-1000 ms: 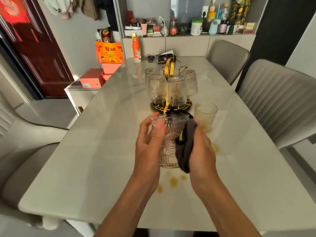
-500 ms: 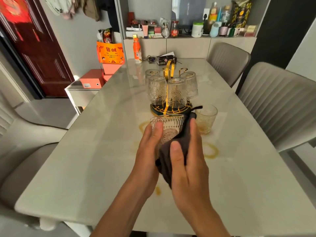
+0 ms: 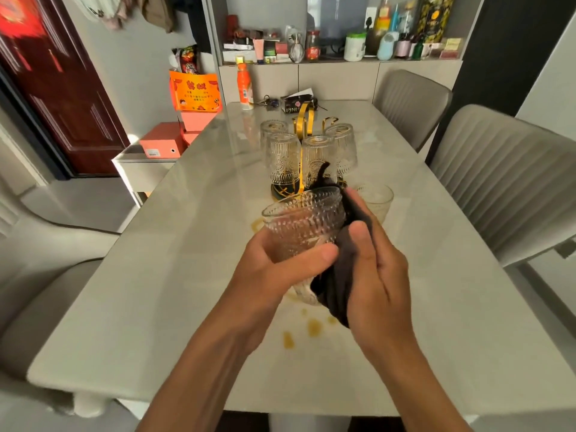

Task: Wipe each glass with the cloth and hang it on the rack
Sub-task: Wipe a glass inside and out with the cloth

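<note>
1. Pale glossy table [image 3: 162, 294]; amber drips [image 3: 313, 327] near the front edge.
2. Rack [image 3: 304, 157] mid-table (glasses inverted on it); loose glass [image 3: 375, 199] just right.
3. Far end: orange bottle [image 3: 244, 87], dark box [image 3: 294, 104].

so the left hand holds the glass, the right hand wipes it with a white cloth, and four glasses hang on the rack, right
Not quite: the cloth is dark, not white, as the head view shows. The left hand holds the glass, the right hand wipes it, and four glasses hang on the rack.

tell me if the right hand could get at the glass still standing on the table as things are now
Probably not at once: the right hand is pressing the dark cloth against the held glass. The standing glass sits just beyond it, nothing between them.
</note>
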The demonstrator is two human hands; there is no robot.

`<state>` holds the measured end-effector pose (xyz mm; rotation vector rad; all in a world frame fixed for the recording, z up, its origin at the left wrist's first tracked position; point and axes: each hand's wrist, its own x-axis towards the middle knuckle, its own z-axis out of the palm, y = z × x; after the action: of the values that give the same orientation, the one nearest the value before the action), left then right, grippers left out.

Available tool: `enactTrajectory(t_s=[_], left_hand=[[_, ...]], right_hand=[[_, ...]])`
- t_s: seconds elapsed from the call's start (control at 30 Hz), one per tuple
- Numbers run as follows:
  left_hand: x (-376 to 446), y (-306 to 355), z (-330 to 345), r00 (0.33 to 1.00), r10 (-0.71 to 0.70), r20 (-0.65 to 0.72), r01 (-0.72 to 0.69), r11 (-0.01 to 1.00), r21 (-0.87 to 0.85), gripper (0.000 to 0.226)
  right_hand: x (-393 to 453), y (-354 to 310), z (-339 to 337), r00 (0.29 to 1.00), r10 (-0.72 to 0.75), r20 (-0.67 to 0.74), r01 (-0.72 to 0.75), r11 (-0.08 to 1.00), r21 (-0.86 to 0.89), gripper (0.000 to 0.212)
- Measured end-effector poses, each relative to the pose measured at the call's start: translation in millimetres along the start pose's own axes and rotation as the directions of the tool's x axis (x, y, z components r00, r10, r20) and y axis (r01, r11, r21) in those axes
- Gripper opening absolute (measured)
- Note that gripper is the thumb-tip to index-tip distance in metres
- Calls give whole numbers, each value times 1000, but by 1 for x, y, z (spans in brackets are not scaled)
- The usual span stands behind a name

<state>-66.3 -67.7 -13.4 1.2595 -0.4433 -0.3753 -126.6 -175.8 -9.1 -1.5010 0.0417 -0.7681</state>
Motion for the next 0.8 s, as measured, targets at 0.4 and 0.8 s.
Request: enactTrajectory(t_s=[0.4, 0.8], left_hand=[[-9, -7, 24, 970, -213, 118, 233, 669, -706, 72], [-3, 3, 24, 925, -378, 45, 274, 579, -768, 68]], right_hand=[[-37, 13, 27, 994, -18, -110, 9, 996, -85, 56], [-13, 30, 7, 954, -293, 65, 290, 844, -450, 56]])
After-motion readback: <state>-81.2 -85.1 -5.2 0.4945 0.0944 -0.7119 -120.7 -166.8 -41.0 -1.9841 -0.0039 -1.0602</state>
